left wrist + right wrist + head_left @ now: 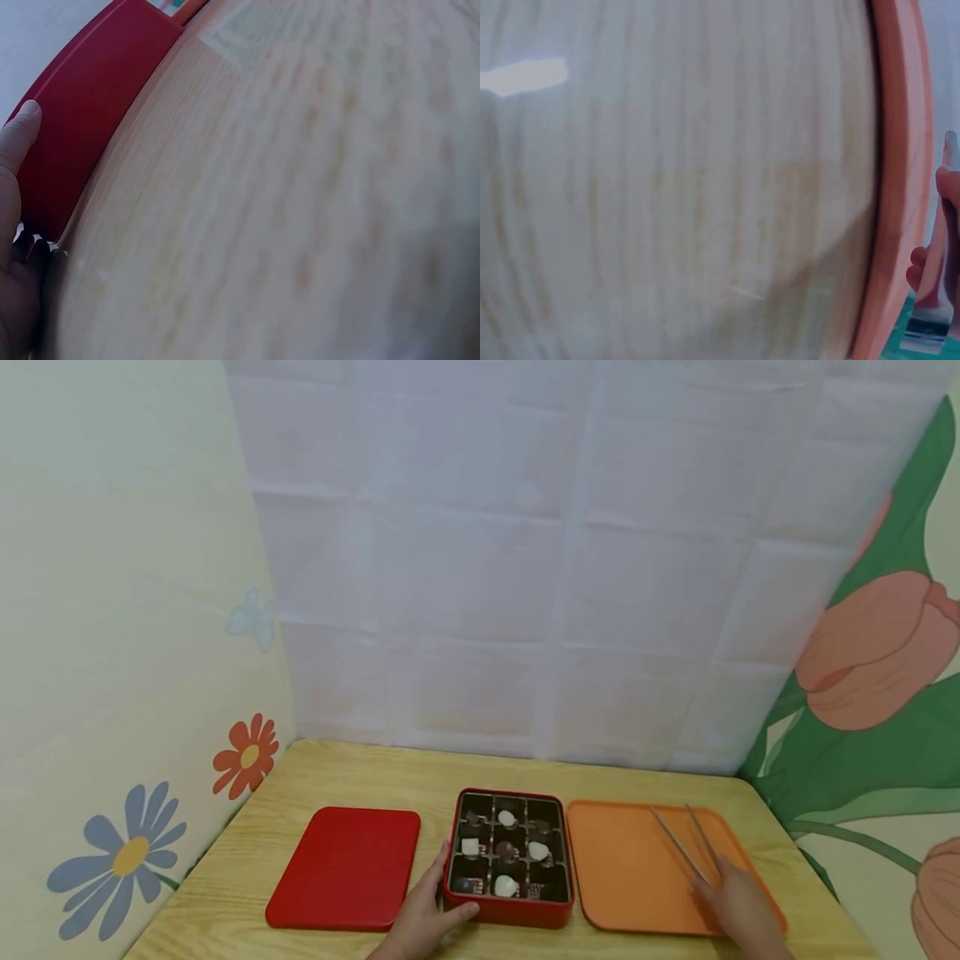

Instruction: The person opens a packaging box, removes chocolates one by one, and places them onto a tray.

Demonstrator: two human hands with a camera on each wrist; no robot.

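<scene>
A red square box [517, 912] with a dark divided insert stands mid-table. White and dark chocolates [506, 886] sit in its compartments; the dark ones are hard to make out against the insert. My left hand [423, 914] grips the box's front left corner, thumb on the front wall and fingers along the left side. The left wrist view shows that thumb against the red wall [97, 90]. Over the orange tray [622, 868], my right hand [738, 906] holds metal tongs [678, 843]. The tongs' arms stand apart, pointing away, with nothing between their tips.
A flat red lid [345, 868] lies left of the box. The orange tray stands close to the box's right side. White cloth [480, 568] hangs behind the wooden table [360, 764], and flower-patterned cloths flank it.
</scene>
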